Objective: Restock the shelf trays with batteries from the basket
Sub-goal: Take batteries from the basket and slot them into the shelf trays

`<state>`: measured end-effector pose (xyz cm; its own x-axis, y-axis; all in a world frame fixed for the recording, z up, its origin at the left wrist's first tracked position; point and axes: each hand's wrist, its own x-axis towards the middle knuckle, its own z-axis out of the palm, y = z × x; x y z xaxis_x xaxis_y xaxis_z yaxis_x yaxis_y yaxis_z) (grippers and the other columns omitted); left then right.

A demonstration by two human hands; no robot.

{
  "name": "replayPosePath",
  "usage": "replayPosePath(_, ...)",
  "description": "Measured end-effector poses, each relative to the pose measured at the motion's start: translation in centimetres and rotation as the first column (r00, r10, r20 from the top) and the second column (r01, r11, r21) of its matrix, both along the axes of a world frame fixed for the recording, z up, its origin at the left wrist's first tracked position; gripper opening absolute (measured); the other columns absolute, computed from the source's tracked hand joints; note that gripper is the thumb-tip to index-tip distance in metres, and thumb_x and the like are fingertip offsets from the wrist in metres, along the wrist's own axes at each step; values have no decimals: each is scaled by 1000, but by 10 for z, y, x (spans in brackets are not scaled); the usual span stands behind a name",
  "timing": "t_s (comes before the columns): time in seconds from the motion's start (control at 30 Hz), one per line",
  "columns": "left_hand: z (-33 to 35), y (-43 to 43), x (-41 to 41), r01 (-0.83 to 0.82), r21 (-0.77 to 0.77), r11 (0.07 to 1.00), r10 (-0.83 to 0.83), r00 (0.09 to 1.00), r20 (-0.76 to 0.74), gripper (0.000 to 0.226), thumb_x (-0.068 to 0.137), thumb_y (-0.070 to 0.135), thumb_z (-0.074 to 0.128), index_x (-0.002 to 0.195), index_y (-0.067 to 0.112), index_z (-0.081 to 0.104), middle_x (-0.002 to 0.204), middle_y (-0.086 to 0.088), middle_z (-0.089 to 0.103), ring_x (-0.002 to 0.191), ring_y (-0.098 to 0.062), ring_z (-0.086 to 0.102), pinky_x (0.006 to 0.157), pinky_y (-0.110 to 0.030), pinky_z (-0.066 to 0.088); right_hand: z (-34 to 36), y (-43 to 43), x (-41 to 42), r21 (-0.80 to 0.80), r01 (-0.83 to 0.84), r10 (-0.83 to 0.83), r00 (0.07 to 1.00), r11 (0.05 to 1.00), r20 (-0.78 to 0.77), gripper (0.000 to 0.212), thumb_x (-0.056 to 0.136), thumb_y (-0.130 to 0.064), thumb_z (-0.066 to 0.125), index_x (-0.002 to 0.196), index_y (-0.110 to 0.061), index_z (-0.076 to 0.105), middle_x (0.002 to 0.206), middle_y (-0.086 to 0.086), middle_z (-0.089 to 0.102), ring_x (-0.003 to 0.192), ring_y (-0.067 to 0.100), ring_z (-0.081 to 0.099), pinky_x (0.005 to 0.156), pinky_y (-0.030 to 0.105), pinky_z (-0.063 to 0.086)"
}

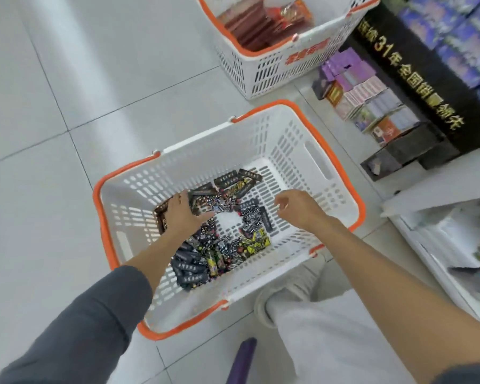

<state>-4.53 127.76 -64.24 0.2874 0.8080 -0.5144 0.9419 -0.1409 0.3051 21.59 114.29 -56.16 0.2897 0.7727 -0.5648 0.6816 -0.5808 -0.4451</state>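
Dozens of batteries (219, 239), in dark packs, lie loose on the bottom of the basket (277, 134), heaped from its middle toward the near wall. Most of the restocking therefore looks undone. The basket stands on the floor (53, 134), just beside the foot of the shelf (432, 189).

The left grip (182, 214) reaches down into the basket. Its fingers are spread and fairly straight, resting on the packs at the heap's left side, and they clasp nothing that shows. The right grip (294, 206) hovers above the heap's right side with fingers loosely curled, holding nothing.

The trays (460, 259) are too blurred to tell how full they are. By my judgement a handful is about to be gathered, with many more trips to come. A second basket (275, 67) of red-brown packets stands farther off on the floor.
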Motion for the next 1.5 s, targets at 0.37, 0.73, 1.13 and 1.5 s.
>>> replayPosePath(0.37,-69,-2,85,447,-33,894,-447,887,-116,141,60,88,58,153,17,-21,162,-14,-18,149,-31,-16,120,-55,-2,-25,26,33,34,-25,27,999,999,-42,24,88,-12,61,111,-19,63,104,0,61,88,19,61,73,38,56)
replayPosePath(0.73,-83,-1,147,486,72,871,-455,853,-255,147,55,95,51,152,10,-18,161,-19,-13,149,-38,-9,115,-63,7,-40,13,50,76,-7,14,995,997,-99,21,89,-13,62,108,-21,64,97,-7,59,90,15,58,77,31,52)
replayPosePath(1.13,-94,-12,150,511,183,840,-492,859,-140,99,72,61,74,141,6,28,138,-15,43,125,-34,42,106,-42,39,-45,-2,60,92,105,-89,983,990,-159,19,90,-12,61,104,-24,65,93,-9,61,87,14,61,76,29,54)
replayPosePath(1.5,-66,-7,149,423,-10,906,-422,902,-94,57,81,26,78,124,7,46,113,-12,58,94,-26,58,78,-38,53,-50,-8,55,54,111,-101,981,992,-165,18,90,-11,59,103,-21,67,95,-7,62,80,11,62,72,26,52)
